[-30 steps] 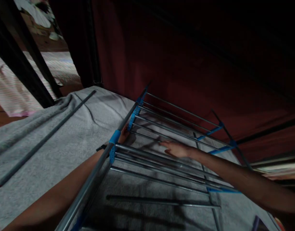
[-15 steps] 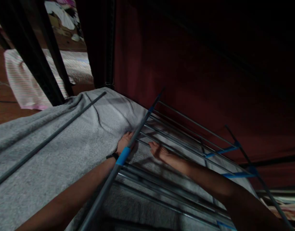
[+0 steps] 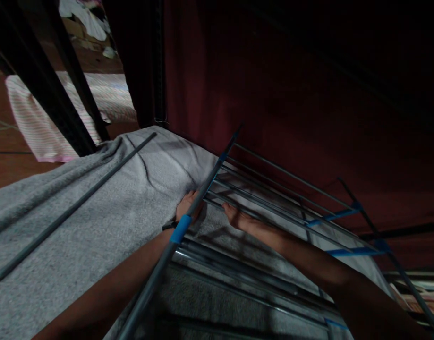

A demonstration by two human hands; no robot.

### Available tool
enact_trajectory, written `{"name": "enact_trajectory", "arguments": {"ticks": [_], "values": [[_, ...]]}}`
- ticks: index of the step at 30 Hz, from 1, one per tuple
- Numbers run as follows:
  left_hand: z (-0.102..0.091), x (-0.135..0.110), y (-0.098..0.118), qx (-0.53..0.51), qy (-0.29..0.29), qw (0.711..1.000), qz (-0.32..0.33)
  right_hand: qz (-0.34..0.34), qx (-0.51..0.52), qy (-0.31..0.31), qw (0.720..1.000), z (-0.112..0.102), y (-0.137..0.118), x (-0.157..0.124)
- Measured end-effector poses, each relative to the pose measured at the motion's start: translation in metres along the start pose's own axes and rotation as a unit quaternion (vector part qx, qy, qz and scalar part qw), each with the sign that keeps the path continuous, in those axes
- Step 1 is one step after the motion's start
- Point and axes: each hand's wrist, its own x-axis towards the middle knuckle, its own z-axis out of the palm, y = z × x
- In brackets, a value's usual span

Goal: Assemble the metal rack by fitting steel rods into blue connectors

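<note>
A rack of grey metal tubes with blue joints lies over a grey blanket (image 3: 131, 198). My left hand (image 3: 187, 206), with a dark band at its wrist, is closed at the rack's long pole (image 3: 163, 262). That pole crosses in front and hides part of the fingers. My right hand (image 3: 235, 216) is to the right of the pole, fingers curled at a thin metal rod (image 3: 214, 203) that meets it. Part of the right hand's grip is hidden. Thicker tubes (image 3: 238, 270) run below both hands.
A loose grey rod (image 3: 78, 203) lies on the blanket at left. Dark posts (image 3: 57, 94) stand at the upper left, before a striped cloth (image 3: 36, 123). A dark red curtain (image 3: 273, 94) hangs behind the rack. Blue connectors (image 3: 358, 251) join the tubes at the right.
The view has shifted slightly, and the rack's right end appears a little farther right. Both hands stay at nearly the same places on the rack.
</note>
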Motion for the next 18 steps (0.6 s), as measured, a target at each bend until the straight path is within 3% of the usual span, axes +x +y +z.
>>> {"name": "enact_trajectory", "arguments": {"ticks": [9, 15, 18], "values": [[-0.009, -0.001, 0.014, 0.030, 0.001, 0.998, -0.046, -0.036, 0.056, 0.019, 0.998, 0.003, 0.002, -0.003], [-0.016, -0.001, 0.015, -0.006, 0.014, 1.000, 0.022, -0.015, 0.092, -0.011, 0.996, 0.006, 0.007, 0.000], [-0.016, -0.001, 0.010, 0.009, -0.002, 1.000, 0.021, -0.024, 0.111, -0.033, 0.993, 0.005, 0.010, 0.001]]}}
